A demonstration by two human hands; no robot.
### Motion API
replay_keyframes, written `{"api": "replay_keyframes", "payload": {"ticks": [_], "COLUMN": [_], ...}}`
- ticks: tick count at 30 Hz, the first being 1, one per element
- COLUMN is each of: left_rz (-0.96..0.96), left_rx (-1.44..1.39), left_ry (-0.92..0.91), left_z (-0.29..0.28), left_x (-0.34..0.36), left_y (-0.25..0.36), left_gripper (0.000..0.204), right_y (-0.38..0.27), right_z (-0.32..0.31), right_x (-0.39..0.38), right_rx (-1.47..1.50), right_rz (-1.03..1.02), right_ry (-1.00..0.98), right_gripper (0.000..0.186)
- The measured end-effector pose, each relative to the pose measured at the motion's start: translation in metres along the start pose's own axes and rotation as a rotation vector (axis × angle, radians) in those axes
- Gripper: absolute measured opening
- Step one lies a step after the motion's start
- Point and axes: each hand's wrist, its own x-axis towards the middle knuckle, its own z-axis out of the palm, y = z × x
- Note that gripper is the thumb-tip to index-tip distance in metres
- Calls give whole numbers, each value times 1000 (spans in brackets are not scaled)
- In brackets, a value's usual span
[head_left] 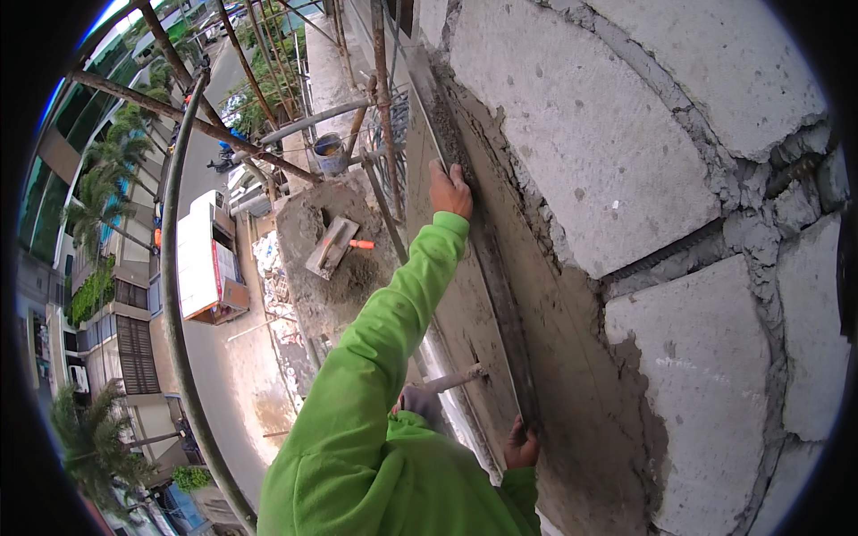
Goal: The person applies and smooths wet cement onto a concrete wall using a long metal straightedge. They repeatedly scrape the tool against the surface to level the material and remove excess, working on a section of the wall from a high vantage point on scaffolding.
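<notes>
A long, narrow metal straightedge lies along the wet mortar on the wall, spanning from the top of the view to the lower middle. My left hand, at the end of an outstretched green sleeve, is closed around its edge toward the upper part. Lower down, my right hand grips the near end, its fingers partly in shadow. Grey mortar has gathered along the bar's upper stretch. To the left, a flat plastering trowel with an orange handle rests on a heap of mortar, apart from both hands.
Pale wall blocks with rough mortar joints fill the right side. Scaffold poles cross on the left, and a short pipe juts by the wall. A bucket stands beyond the mortar heap. Far below runs a street with a white truck.
</notes>
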Motion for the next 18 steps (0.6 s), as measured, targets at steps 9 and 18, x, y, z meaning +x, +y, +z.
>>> {"api": "replay_keyframes", "payload": {"ticks": [9,18], "left_rz": [-218,-273], "left_rx": [283,207], "left_ry": [-29,13], "left_z": [26,55], "left_x": [86,135], "left_y": [-123,-166], "left_gripper": [20,17], "right_y": [43,72], "right_z": [77,123], "right_x": [17,31], "right_rx": [-54,-110], "right_rz": [-74,-113], "right_ry": [8,-50], "right_gripper": [25,28]}}
